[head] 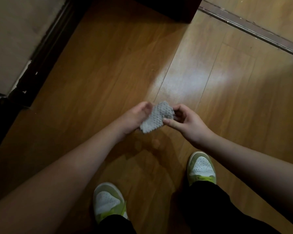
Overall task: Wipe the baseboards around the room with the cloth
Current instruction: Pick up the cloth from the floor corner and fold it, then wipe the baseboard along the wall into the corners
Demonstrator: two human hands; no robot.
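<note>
A person stands on a wooden laminate floor [118, 68] and looks down at both bare hands, which meet in front of the body with a small grey cloth [156, 117] between them. The cloth is knobbly in texture and crumpled into a short fold.

The left hand [134, 117] cups the cloth from the left and below; its grip is curled around the cloth's left edge, with the thumb lying along the top, so it is grasping the cloth. The right hand [187, 119] takes the cloth from the right: its thumb presses on the lower right part of the cloth and its bent fingers close over the upper right corner, so this grip too is grasping the cloth. The cloth thus sits directly between the two grips, touching both, held in the air above the floor.

Far to the left of the left grip and beyond it, a dark baseboard [46, 46] runs diagonally along the foot of a pale wall [15, 31], with chipped spots showing white on its edge. Well beyond the right grip, up and to the right, a metal floor strip [250, 27] crosses the boards. Below the grips are two green-and-white sneakers, the left sneaker [108, 200] and the right sneaker [201, 168], under black trouser legs.
</note>
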